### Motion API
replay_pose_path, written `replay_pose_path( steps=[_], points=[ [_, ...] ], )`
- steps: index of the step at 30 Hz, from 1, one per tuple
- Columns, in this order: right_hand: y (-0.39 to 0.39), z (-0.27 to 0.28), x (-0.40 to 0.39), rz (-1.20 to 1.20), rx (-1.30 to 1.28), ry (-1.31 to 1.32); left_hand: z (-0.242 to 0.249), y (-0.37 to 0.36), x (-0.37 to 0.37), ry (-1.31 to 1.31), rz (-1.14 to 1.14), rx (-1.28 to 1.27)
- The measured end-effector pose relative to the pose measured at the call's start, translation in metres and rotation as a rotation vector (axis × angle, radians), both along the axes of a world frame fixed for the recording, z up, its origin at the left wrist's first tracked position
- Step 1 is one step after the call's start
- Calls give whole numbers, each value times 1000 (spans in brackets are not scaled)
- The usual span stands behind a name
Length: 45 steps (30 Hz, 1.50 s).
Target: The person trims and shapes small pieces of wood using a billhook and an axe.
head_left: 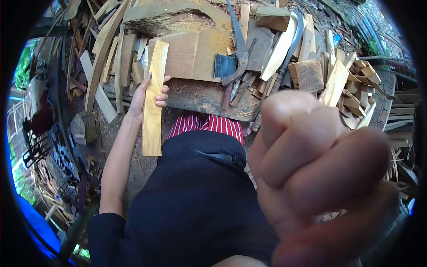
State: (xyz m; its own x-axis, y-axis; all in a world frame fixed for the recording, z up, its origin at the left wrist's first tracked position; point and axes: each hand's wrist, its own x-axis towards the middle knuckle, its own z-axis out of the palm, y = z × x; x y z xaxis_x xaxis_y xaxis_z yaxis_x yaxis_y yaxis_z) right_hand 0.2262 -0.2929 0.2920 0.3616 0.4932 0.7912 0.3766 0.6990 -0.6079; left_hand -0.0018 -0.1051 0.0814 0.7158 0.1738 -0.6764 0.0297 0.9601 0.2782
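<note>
My left hand [149, 98] is wrapped round a flat, yellowish wooden board [153, 120], gripping it near its middle in front of the workbench. The board stands lengthwise in view, its lower end beside my dark shirt. Large and blurred, my right hand [324, 164] fills the lower right, close to the camera. Its fingers are curled in, and whatever they hold, if anything, is hidden. Beyond the hands, a handsaw [238, 40] lies on the workbench [200, 95], next to a black square piece [225, 66].
A curved blade [296, 40] lies beside a pale wood piece [281, 51] at the bench's right. Wood offcuts [356, 93] are heaped farther right. Long curved strips [104, 53] lean at the left, above a stump [83, 127]. A wooden block [307, 75] sits near the heap.
</note>
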Motion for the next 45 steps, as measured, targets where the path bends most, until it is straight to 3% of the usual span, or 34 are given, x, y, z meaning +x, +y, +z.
replay_pose_path(
  steps=[7,9,11,16,19,24,26,27,30,32,36,38,39,41,45],
  points=[
    [3,13,-37,-45,-133,72,-9,14,-15,-56,-44,-68],
    [1,14,-46,-57,-172,101,-6,14,-16,49,-39,60],
    [-6,18,-64,-66,-211,139,-15,18,-25,-18,-73,55],
    [-10,22,-87,-108,-272,182,-18,22,-26,194,22,67],
    [-2,16,-95,-143,-296,180,-34,32,-35,26,-12,-39],
    [-11,17,-100,-170,-319,169,-39,38,-42,16,-48,-12],
    [-21,27,-142,-182,-329,169,-36,43,-43,36,-70,-28],
    [15,6,-115,-192,-335,167,-36,44,-41,56,-87,-43],
    [23,-8,-97,-202,-343,176,-41,44,-45,154,-80,-56],
    [-24,12,-132,-191,-335,190,-31,32,-51,108,-50,33],
    [-18,5,-155,-195,-337,214,-20,32,-48,105,-67,156],
    [-15,-15,-110,-206,-348,238,-33,41,-50,107,-122,107],
    [-28,-8,-128,-208,-352,247,-46,50,-51,79,-150,42],
    [13,-28,-132,-208,-356,264,-38,46,-44,86,-132,142],
    [-41,-17,-137,-226,-380,285,-37,43,-28,86,-150,240]
  ],
)
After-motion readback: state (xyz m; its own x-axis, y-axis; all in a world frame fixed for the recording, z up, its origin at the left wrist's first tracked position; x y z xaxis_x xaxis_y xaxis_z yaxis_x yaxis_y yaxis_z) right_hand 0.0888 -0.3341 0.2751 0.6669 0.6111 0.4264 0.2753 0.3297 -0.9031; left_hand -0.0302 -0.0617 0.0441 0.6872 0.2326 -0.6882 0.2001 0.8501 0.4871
